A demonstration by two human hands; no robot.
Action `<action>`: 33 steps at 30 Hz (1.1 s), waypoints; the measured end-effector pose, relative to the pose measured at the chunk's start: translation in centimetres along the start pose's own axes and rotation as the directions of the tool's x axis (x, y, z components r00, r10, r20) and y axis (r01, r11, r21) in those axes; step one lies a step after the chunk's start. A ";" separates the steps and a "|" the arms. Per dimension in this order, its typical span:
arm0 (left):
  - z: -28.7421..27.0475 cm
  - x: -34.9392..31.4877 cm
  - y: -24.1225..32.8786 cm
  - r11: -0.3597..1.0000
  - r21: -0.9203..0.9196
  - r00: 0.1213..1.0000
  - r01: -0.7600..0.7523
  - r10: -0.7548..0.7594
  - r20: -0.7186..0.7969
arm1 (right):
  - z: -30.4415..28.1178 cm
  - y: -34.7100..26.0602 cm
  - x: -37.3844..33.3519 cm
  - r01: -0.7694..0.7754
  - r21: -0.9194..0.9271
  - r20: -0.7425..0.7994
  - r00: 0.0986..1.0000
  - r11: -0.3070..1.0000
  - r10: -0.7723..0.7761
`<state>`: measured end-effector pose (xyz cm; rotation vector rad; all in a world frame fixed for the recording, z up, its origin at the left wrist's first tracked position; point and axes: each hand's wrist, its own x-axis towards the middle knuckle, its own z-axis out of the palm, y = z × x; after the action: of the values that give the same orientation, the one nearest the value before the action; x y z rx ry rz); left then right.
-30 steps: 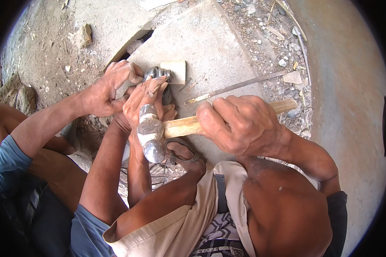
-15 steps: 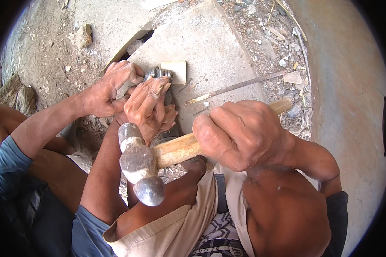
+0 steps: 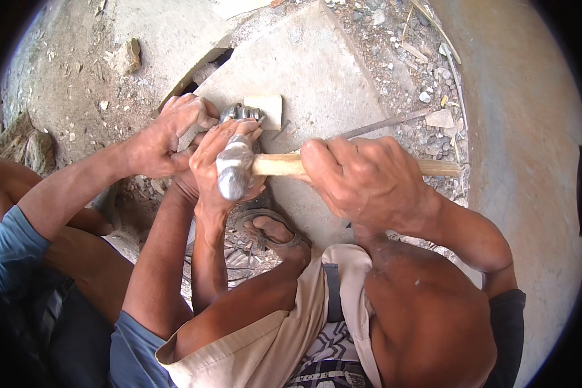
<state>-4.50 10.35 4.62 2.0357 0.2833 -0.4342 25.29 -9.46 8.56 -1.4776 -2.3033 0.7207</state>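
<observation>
My right hand (image 3: 365, 178) is wrapped round the wooden handle of a ball-peen hammer (image 3: 275, 164). Its steel head is above my left hand (image 3: 204, 154) and partly covers it. My left fingers are bent together at the near side of a shiny, ridged metal part (image 3: 240, 112); what they grip is hidden. A co-worker's hand (image 3: 178, 126) is closed at the left end of that part. The co-worker's other arm (image 3: 155, 258) reaches up beside my left forearm, its hand mostly hidden. A pale flat block (image 3: 265, 110) lies just behind the part.
Under the work lies a concrete slab (image 3: 304, 58), with a dark gap along its left edge. A long flat metal strip (image 3: 388, 123) rests at the right, near loose gravel (image 3: 436, 84). A stone (image 3: 128, 57) sits far left. My sandalled foot (image 3: 271, 229) is close below.
The hammer has swung up the picture and levelled out, its head moving from over my thigh to over my left hand. My left hand and the co-worker's hands have barely moved.
</observation>
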 end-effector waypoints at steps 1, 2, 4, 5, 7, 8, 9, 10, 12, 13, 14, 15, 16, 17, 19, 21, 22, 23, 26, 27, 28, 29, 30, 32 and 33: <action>0.0 -0.4 0.0 1.000 0.005 1.000 0.003 -0.003 -0.001 | 0.4 0.5 0.0 0.029 -0.017 0.004 1.000 0.999 -0.029; -0.1 -0.7 0.1 1.000 0.009 1.000 0.007 -0.007 -0.002 | 0.2 0.4 0.0 0.068 -0.011 -0.052 0.996 0.998 -0.069; 0.1 0.9 -0.4 1.000 -0.005 1.000 -0.029 0.029 -0.008 | -0.3 0.0 -0.9 0.100 -0.033 -0.133 0.986 0.994 -0.104; 0.5 1.6 -1.0 0.999 -0.015 0.999 -0.050 0.050 -0.009 | -0.6 -0.2 -1.2 0.079 -0.028 -0.147 0.986 0.996 -0.082; 0.2 0.4 -0.1 1.000 -0.002 1.000 -0.007 0.007 -0.005 | -0.8 -0.9 -0.9 0.106 0.026 -0.215 0.972 0.994 -0.098; 0.2 0.0 0.1 1.000 0.002 1.000 0.011 -0.011 -0.001 | -0.6 -0.7 -0.9 0.123 0.028 -0.185 0.976 0.992 -0.116; 0.1 -0.1 0.1 1.000 0.010 1.000 0.003 -0.003 -0.003 | -0.5 -0.5 -1.0 0.127 0.018 -0.150 0.981 0.992 -0.123; 0.1 -0.1 0.0 1.000 0.018 1.000 -0.005 0.005 -0.005 | -0.4 -0.3 -1.2 0.133 0.008 -0.115 0.985 0.991 -0.131; 0.1 0.0 0.0 1.000 0.024 1.000 -0.011 0.011 -0.006 | -0.1 -0.2 -1.4 0.125 0.001 -0.115 0.986 0.992 -0.124; 0.0 0.2 0.1 1.000 0.022 1.000 -0.009 0.009 -0.004 | 0.0 -0.2 -1.5 0.121 -0.001 -0.112 0.986 0.993 -0.121; 0.0 0.3 0.1 1.000 0.020 1.000 -0.006 0.006 -0.002 | 0.0 -0.2 -1.5 0.115 -0.005 -0.108 0.987 0.993 -0.115; 0.1 0.4 0.1 1.000 0.019 1.000 -0.017 0.017 -0.006 | -0.1 -0.2 -1.5 0.108 -0.010 -0.107 0.988 0.994 -0.109; 0.1 0.4 0.0 0.999 0.018 1.000 -0.027 0.027 -0.010 | -0.1 -0.2 -1.4 0.102 -0.014 -0.106 0.989 0.995 -0.103; 0.1 0.4 -0.1 0.999 0.018 0.999 -0.036 0.036 -0.014 | -0.2 -0.2 -1.3 0.104 -0.008 -0.106 0.989 0.995 -0.104; 0.1 0.3 -0.2 0.999 0.016 1.000 -0.031 0.031 -0.004 | -0.2 -0.2 -1.1 0.112 0.006 -0.105 0.988 0.994 -0.111; 0.1 0.2 -0.2 0.999 0.017 1.000 -0.028 0.028 0.000 | -0.2 -0.3 -1.2 0.104 0.016 -0.084 0.991 0.994 -0.102; 0.1 0.3 -0.2 0.999 0.018 1.000 -0.029 0.029 -0.001 | -0.2 -0.4 -1.2 0.099 0.021 -0.073 0.993 0.995 -0.097; 0.1 0.3 -0.2 0.999 0.020 1.000 -0.030 0.030 -0.003 | -0.2 -0.4 -1.2 0.104 0.015 -0.076 0.992 0.994 -0.102; 0.1 0.3 0.0 0.999 0.022 1.000 -0.025 0.025 -0.003 | -0.1 -0.3 -1.2 0.111 0.007 -0.082 0.991 0.994 -0.110; 0.1 0.3 -0.1 0.999 0.032 1.000 -0.029 0.030 -0.003 | -0.2 -0.3 -1.1 0.106 0.011 -0.080 0.991 0.994 -0.105; 0.1 0.3 -0.1 0.999 0.042 0.999 -0.034 0.035 -0.003 | -0.2 -0.4 -1.0 0.101 0.015 -0.078 0.992 0.995 -0.100; 0.1 0.3 -0.1 0.998 0.052 0.999 -0.039 0.040 -0.003 | -0.2 -0.4 -1.0 0.103 0.008 -0.076 0.992 0.995 -0.102; 0.1 0.2 -0.1 0.998 0.049 0.999 -0.031 0.032 -0.003 | -0.1 -0.3 -0.9 0.107 0.002 -0.078 0.991 0.994 -0.107; 0.0 0.1 0.0 0.999 0.045 1.000 -0.014 0.015 -0.002 | -0.2 -0.4 -0.7 0.112 -0.005 -0.073 0.991 0.994 -0.112; 0.1 0.2 0.0 0.999 0.042 1.000 -0.013 0.013 0.004 | -0.4 -0.4 -0.5 0.109 -0.010 -0.064 0.992 0.994 -0.109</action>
<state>-4.37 10.32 4.50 2.0764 0.2610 -0.4393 25.43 -9.96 9.12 -1.3449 -2.3189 0.6272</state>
